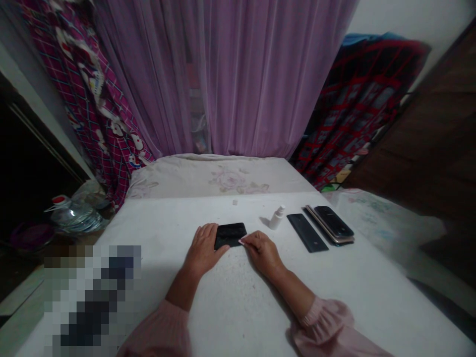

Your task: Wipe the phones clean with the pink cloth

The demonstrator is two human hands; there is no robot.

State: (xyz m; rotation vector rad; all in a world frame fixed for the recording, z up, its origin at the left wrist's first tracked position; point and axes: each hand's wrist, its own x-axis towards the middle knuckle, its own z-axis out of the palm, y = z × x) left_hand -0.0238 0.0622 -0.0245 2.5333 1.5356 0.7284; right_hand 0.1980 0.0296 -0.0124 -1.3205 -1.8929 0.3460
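Note:
A black phone (231, 235) lies flat on the white table, its long side running left to right. My left hand (204, 248) grips its left end, fingers over the far edge and thumb along the near one. At the phone's near right corner, my right hand (262, 250) pinches a small white thing (241, 242); its tip touches or almost touches the phone. Most of that white thing is hidden in my fingers, so its kind is unclear. To the right of my right hand stands a small white spray bottle (276, 218), upright.
A dark flat phone or back cover (307, 233) lies right of the bottle, beside a stack of phones (333, 221). A small pale square (235, 203) sits farther back. A blurred-out patch (92, 297) covers the table's left side. A big water bottle (74, 215) stands beyond the left edge.

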